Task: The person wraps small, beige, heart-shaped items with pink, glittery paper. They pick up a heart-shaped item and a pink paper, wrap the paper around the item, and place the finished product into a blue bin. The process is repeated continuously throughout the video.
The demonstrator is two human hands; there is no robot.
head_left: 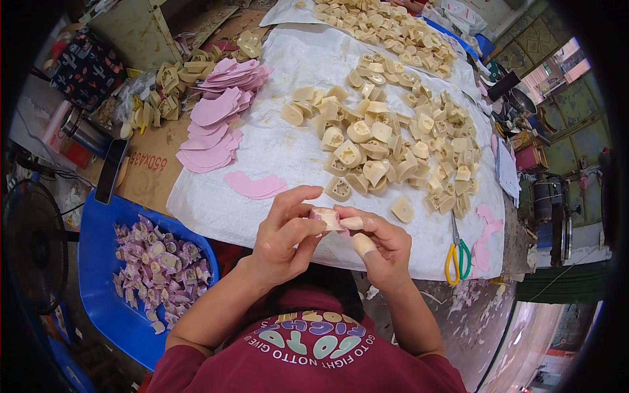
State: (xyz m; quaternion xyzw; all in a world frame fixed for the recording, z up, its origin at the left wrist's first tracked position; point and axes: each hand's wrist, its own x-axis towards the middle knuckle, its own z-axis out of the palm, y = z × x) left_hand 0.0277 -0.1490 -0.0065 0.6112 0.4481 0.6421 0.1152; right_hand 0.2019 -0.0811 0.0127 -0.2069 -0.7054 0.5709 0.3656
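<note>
At the near edge of the white-covered table (295, 85), my left hand (282, 239) is closed around a small block (325, 218), pale with pink covering. It looks like a shoe heel. My right hand (386, 255) pinches the same piece from the other side; pale finger covers sit on its thumb and index finger. A bit of pink sheet shows between the hands. Just beyond them lies a heap of cream plastic heels (377, 134), with one loose heel (402, 209) near my right hand. Cut pink pieces (255, 185) lie ahead of my left hand.
Left of the table, a blue basin (98, 295) holds many pink-wrapped heels. Scissors (457, 255) with yellow and green handles rest at the right edge, beside pink scraps (485, 242). A phone (112, 170), a flask (85, 131) and a black fan (33, 242) stand left.
</note>
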